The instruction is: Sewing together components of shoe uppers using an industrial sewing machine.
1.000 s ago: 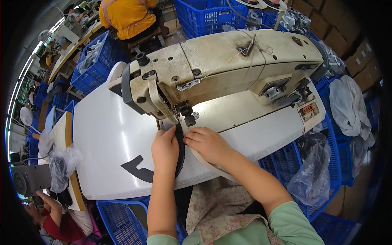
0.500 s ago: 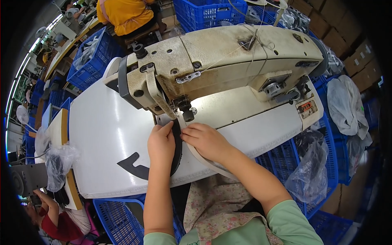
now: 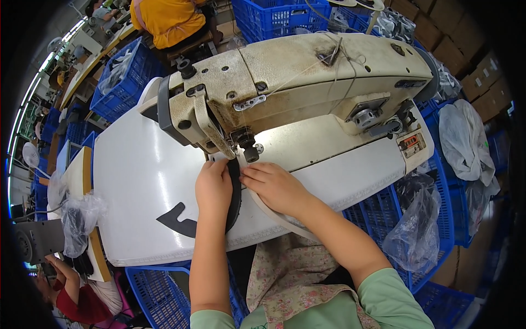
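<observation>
A black curved flat piece (image 3: 176, 221) lies on the white sewing table, its upper end under the needle area of a cream sewing machine (image 3: 301, 63). My left hand (image 3: 213, 186) is closed at the piece's left edge, fingertips close to the presser foot, and its forearm covers part of the curve. A narrow beige strip (image 3: 271, 214) runs up from the table's front edge to the black piece's right side. My right hand (image 3: 274, 187) pinches this strip just below the needle. The exact contact at the needle is hidden by the machine head.
Blue crates (image 3: 164, 296) stand below the table, with a plastic bag (image 3: 413, 238) on the right-hand one. More crates (image 3: 129, 77) stand behind. One person in yellow (image 3: 167, 22) sits beyond the machine; another in red (image 3: 82, 301) is at lower left.
The black piece has shifted slightly up toward the needle. My left hand has moved slightly up and left; my right hand has edged up and left with the strip.
</observation>
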The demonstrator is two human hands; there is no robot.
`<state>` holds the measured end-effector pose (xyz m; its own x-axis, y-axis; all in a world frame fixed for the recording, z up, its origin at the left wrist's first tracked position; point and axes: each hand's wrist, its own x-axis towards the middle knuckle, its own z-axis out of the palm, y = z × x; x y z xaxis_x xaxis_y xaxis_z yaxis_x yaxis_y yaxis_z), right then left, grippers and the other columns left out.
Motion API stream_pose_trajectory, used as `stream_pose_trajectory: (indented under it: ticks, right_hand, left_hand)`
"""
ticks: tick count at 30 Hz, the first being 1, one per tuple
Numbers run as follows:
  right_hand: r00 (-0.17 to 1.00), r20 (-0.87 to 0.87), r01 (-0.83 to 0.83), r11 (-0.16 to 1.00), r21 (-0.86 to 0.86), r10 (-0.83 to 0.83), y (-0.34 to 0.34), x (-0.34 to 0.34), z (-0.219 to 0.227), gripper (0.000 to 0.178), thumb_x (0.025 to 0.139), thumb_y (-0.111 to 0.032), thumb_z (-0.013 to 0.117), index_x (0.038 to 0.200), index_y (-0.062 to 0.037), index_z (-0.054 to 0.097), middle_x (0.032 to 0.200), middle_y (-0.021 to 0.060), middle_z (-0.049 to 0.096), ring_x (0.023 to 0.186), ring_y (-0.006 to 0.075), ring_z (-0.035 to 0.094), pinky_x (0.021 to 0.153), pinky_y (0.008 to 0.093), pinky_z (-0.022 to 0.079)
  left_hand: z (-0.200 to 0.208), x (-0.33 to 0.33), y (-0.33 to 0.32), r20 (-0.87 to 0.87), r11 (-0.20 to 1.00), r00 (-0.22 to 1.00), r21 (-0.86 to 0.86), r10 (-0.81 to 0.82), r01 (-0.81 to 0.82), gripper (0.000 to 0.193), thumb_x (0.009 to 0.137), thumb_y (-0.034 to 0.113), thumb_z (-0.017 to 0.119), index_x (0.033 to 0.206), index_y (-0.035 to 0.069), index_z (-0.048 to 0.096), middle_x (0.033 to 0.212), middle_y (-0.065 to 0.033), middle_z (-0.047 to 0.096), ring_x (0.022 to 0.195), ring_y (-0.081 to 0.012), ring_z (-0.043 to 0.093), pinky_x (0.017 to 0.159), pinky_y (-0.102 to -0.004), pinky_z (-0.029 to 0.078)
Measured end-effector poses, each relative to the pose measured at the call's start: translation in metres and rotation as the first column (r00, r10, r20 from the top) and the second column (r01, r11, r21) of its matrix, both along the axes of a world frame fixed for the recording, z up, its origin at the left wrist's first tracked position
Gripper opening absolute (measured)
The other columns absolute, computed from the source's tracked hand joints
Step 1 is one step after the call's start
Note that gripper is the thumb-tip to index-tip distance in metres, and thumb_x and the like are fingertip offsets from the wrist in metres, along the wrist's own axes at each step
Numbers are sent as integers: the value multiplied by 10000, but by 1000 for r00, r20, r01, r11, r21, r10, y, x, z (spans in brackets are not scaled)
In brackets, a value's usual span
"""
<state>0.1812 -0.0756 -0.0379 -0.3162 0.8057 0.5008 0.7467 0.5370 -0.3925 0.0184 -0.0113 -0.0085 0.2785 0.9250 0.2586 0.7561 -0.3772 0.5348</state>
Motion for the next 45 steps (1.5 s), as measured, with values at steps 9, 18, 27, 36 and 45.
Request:
stream_pose_trajectory:
  ticks: [9, 18, 27, 36, 45]
  right_hand:
    - [1000, 11, 20, 1000, -17, -19, 0, 0, 1, 305, 851, -96, 528, 1132, -36, 629, 1261, 109, 588, 1193, 263, 520, 1012, 385, 417]
    - [999, -31, 12, 999, -37, -13, 0, 1, 4, 306, 844, -95, 527, 1125, -24, 627, 1234, 113, 597, 1176, 267, 529, 1002, 383, 429]
    - [1000, -14, 1, 1000, 3, -1, -3, -1, 7, 276, 822, -97, 556, 1078, -43, 645, 1190, 96, 616, 1142, 259, 546, 973, 378, 445]
    - [993, -114, 47, 998, 32, -43, -4, 1, -5, 214, 829, -139, 599, 1015, -70, 679, 1106, 83, 648, 1086, 261, 583, 939, 394, 469]
    - [987, -159, -12, 1000, -8, 11, -5, 1, -2, 199, 851, -167, 577, 978, -49, 676, 1106, 97, 639, 1104, 261, 574, 963, 381, 451]
  left_hand:
    - [0, 4, 13, -17, 998, 999, -27, 48, -49, 155, 861, 86, 544, 967, 32, 643, 868, -192, 632, 823, -386, 612, 726, -455, 485]
    - [4, 8, 19, -36, 996, 997, -45, 71, -73, 143, 861, 103, 547, 942, 16, 627, 867, -202, 629, 829, -395, 607, 727, -468, 480]
    - [7, -2, 17, 103, 993, 991, -95, 84, -74, 205, 837, 137, 612, 983, -1, 655, 935, -208, 654, 816, -387, 624, 726, -438, 483]
    - [5, -20, 4, 382, 882, 881, -464, 280, -79, 360, 838, 79, 686, 1167, 9, 561, 897, -86, 637, 549, -89, 548, 452, -230, 426]
    - [4, -47, -33, 417, 888, 864, -454, 281, -70, 544, 851, 36, 682, 1330, 20, 426, 720, 17, 563, 652, -42, 473, 604, -172, 362]
